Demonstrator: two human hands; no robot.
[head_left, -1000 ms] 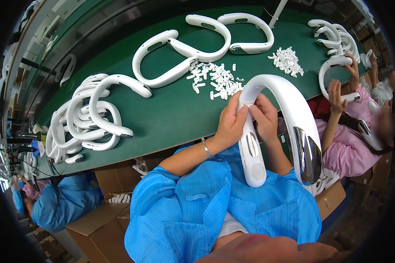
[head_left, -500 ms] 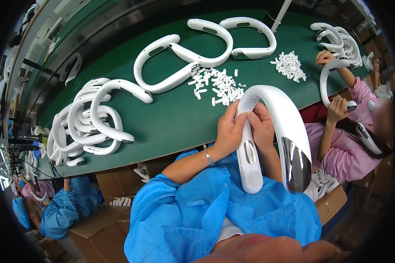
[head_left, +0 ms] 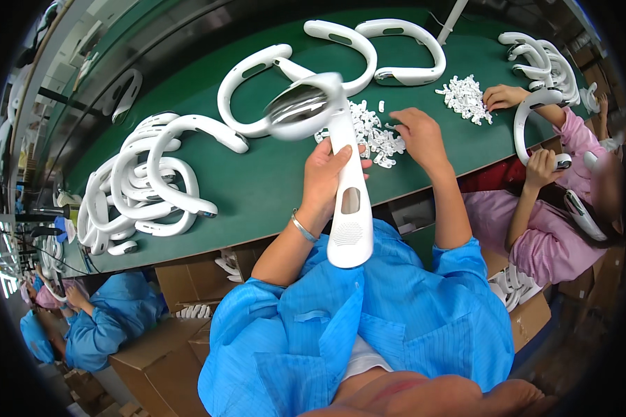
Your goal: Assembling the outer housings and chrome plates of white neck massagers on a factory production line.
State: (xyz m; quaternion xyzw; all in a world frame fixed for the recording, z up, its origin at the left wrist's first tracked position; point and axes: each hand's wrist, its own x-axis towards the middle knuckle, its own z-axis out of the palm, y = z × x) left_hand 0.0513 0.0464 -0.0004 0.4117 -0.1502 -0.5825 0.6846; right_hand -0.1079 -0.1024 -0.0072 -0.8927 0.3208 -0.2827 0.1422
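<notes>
My left hand [head_left: 321, 177] is closed around a white U-shaped neckband device [head_left: 352, 233], which I hold up over the table's near edge. One arm of it, with an oval recess and a patch of small holes, points toward me. Its blurred chrome end [head_left: 299, 105] swings over to the left. My right hand [head_left: 423, 139] is at the right side of a loose pile of small white plastic parts [head_left: 377, 142], palm down, fingers bent and apart. No part shows between those fingers.
On the green table [head_left: 257, 187], a heap of neckbands [head_left: 142, 177] lies left and several more [head_left: 405, 73] lie at the back. A second parts pile [head_left: 464, 97] is to the right. There a co-worker in a pink sleeve [head_left: 567, 229] holds a neckband. Cardboard boxes [head_left: 156, 361] stand below.
The neckband has turned, its chrome end moving from the right over to the left. My right hand has let go of it and moved up beside the parts pile. The co-worker's hand now touches the right pile.
</notes>
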